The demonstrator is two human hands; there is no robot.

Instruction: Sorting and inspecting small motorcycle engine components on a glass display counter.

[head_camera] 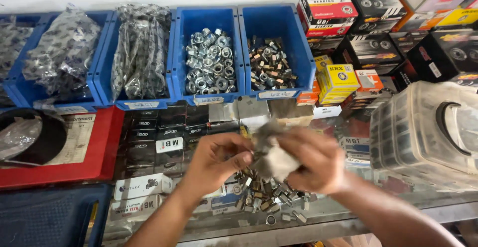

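Head view: I judge the step as emptying a small bag over the nut pile on the glass counter. My left hand and right hand pinch its edges. Next move calls for a steady tilt. Motion blur hides the bag's contents and fingertips.

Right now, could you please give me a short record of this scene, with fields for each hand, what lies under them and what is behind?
left hand: pinching the edge of the blurred small plastic bag
right hand: gripping the same bag from the other side
under the hands: pile of loose nuts on the glass counter
behind: blue bin of silver nuts; blue bin of mixed nuts
right side: clear plastic organiser
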